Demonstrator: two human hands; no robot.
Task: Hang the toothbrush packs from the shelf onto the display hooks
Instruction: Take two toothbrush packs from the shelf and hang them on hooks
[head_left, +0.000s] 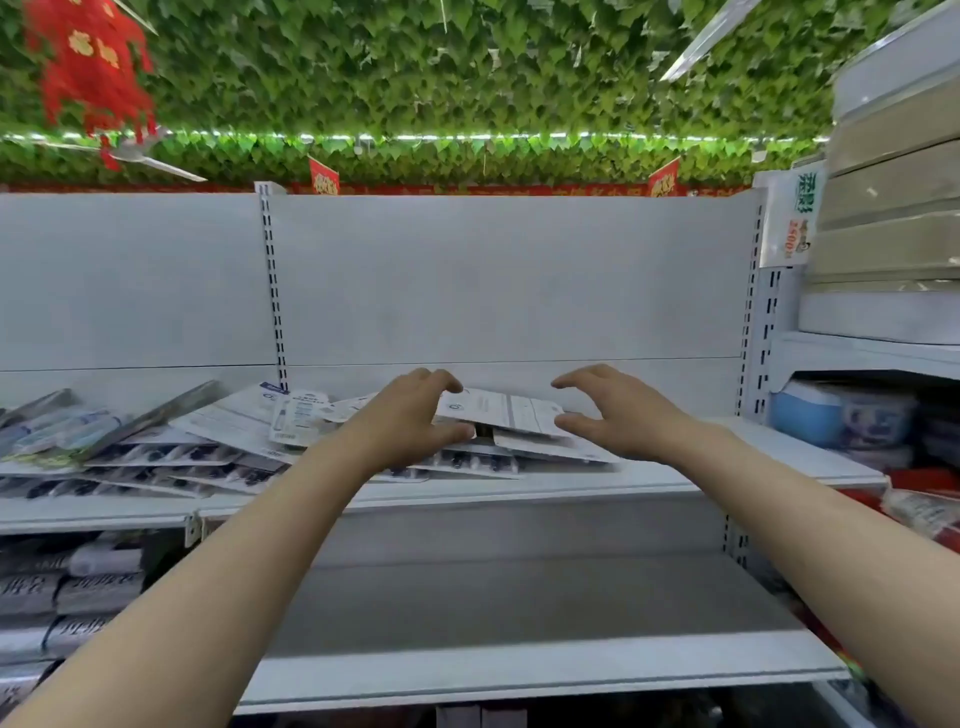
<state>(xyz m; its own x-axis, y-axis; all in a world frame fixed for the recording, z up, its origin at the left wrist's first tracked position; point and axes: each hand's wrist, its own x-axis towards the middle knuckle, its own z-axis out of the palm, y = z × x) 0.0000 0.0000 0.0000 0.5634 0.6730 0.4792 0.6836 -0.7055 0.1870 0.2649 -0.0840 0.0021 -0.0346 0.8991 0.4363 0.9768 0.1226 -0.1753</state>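
White toothbrush packs (498, 415) heaped between left hand (410, 415), right hand (608, 415).

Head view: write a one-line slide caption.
Both hands, left and right, reach for a toothbrush pack on the shelf.

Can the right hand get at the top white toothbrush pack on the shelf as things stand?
Probably yes. The right hand hovers open just right of the top pack, which lies tilted on the pile with its right edge exposed. Nothing sits between them; the left hand is at the pack's other side.
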